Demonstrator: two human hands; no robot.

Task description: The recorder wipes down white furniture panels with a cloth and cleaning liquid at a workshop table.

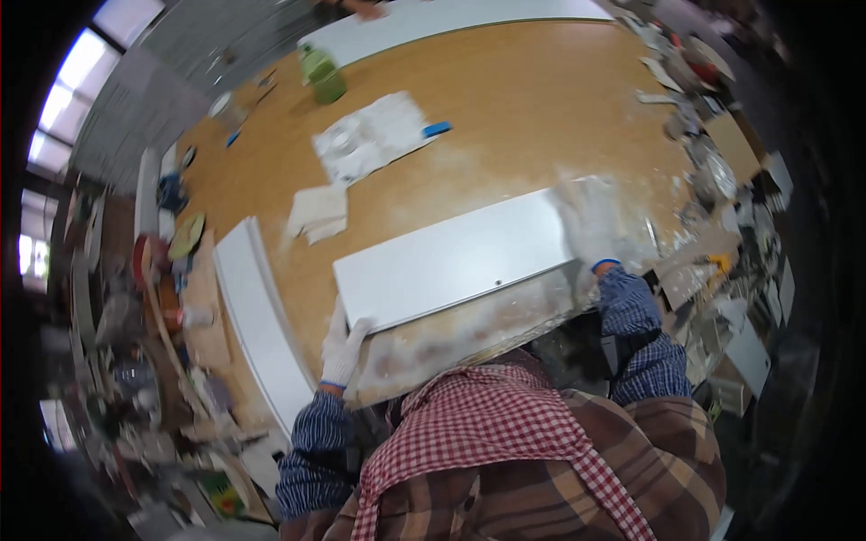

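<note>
A long white panel with a small dark hole near its front edge lies slantwise before me at the table's near side. My left hand, in a white knit glove, grips its near left corner, thumb and fingers on either side of the edge. Over at the right end is my right hand, gloved as well and smeared by motion. It overlaps that end of the panel, but how its fingers are set cannot be made out.
Left of me lies a stack of white strips. Farther back are a folded cloth, a white sheet, a blue block and a green bottle. Another person's hand is by a far white board. Clutter crowds the right edge.
</note>
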